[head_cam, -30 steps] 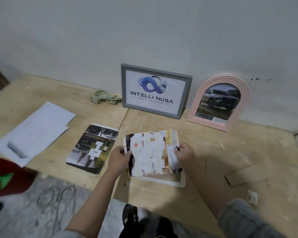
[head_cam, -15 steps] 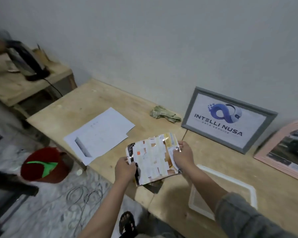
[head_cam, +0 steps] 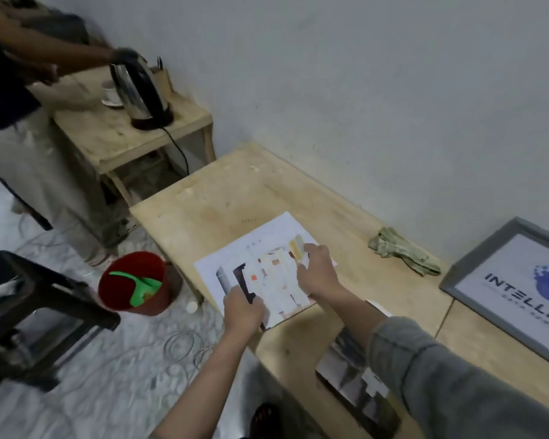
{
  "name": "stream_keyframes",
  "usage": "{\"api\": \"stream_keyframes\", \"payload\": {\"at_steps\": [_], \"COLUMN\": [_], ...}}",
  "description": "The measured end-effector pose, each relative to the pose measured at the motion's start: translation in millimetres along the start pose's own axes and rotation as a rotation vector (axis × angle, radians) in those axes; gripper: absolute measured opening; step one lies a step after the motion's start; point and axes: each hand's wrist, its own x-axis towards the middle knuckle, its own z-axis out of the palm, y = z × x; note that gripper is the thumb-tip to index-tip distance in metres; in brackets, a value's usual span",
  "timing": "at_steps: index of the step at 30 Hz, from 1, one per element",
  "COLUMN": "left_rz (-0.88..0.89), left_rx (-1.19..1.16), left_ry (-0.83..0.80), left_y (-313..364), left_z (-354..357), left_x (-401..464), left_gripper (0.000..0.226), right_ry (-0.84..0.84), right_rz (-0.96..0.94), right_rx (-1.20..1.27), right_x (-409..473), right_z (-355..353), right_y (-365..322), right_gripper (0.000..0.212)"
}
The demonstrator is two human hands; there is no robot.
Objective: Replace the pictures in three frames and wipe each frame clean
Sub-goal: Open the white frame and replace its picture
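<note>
Both hands hold one printed picture (head_cam: 274,285) with pale patches over the white sheets (head_cam: 260,242) near the left end of the wooden table (head_cam: 222,198). My left hand (head_cam: 243,307) grips its lower left corner. My right hand (head_cam: 317,272) pinches its upper right edge. Another dark picture (head_cam: 355,388) lies flat by the table's near edge, partly under my right sleeve. A grey frame (head_cam: 507,293) with a logo print leans against the wall at the right. A crumpled greenish cloth (head_cam: 403,250) lies near the wall.
A red bucket (head_cam: 133,283) with a green scoop stands on the floor left of the table. Beyond it, another person handles a kettle (head_cam: 140,90) on a small wooden side table (head_cam: 124,134). A black stool (head_cam: 29,308) and loose cables are on the floor.
My view has swung left. Both hands have carried the picture from above the white frame over to the white sheets. The pink arched frame and white frame have left the view.
</note>
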Motion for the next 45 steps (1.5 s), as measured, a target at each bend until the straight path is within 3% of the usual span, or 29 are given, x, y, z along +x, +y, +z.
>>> {"api": "stream_keyframes", "payload": {"at_steps": [4,8,12,23,28,31,38,43,45], "left_rz": [0.034,-0.016,-0.018,-0.111,-0.211,-0.283,-0.404,-0.303,-0.293], "left_rx": [-0.026,0.042,0.174,0.109,-0.002,-0.038,-0.33,-0.279,-0.296], "left_ry": [-0.036,-0.097,-0.112,-0.252,-0.238,-0.199,-0.022,-0.055,-0.04], "left_y": [-1.2,-5.2,-2.1,4.2,12.3,16.7,19.8,8.3,5.6], "left_z": [0.4,5.1,6.4,57.1,92.3,113.6,130.0,135.3,130.9], "left_x": [15.3,18.7,5.1,-98.0,-152.1,-175.7,-178.9,-171.7,-168.0], "left_gripper": [0.009,0.016,0.04,0.055,0.054,0.048,0.026,0.025,0.012], "right_ry": [-0.072,-0.131,-0.114,-0.094,-0.077,-0.049,-0.066,-0.052,0.009], "right_rz": [-0.04,-0.009,0.004,0.1,0.119,0.079,-0.019,0.096,0.155], "right_rx": [-0.212,-0.428,-0.438,-0.488,-0.515,-0.501,-0.421,-0.132,0.025], "right_x": [28.1,46.3,45.3,-31.4,-78.9,-99.5,-113.4,-114.4,-113.2], "right_z": [18.8,26.5,22.0,-41.6,-71.7,-83.5,-86.4,-92.4,-95.3], "right_y": [-0.7,4.0,16.2,110.1,149.1,168.7,193.2,194.0,193.7], "right_gripper": [0.054,0.061,0.06,0.057,0.049,0.04,0.054,0.057,0.052]}}
